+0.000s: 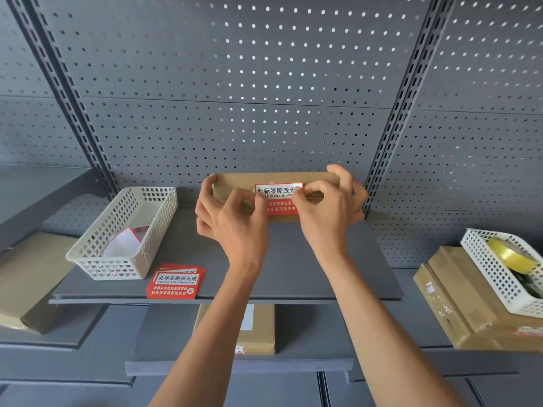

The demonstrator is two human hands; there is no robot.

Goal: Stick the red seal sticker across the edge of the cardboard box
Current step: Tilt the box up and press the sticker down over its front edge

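A flat brown cardboard box (235,180) stands on edge at the back of the dark grey shelf (338,259), against the pegboard. A red seal sticker (277,190) with a white band of black characters lies across the box's edge seam. My left hand (232,221) grips the box's left end, its thumb at the sticker's left side. My right hand (326,210) holds the box's right end, thumb and forefinger pressing on the sticker's right part. Both hands hide the lower corners of the box.
A stack of red seal stickers (176,282) lies near the shelf's front edge. A white perforated basket (97,259) with backing scraps stands at left. A second basket (496,277) with yellow tape (509,255) rests on cardboard boxes (452,304) at right. Another box (258,333) lies on the lower shelf.
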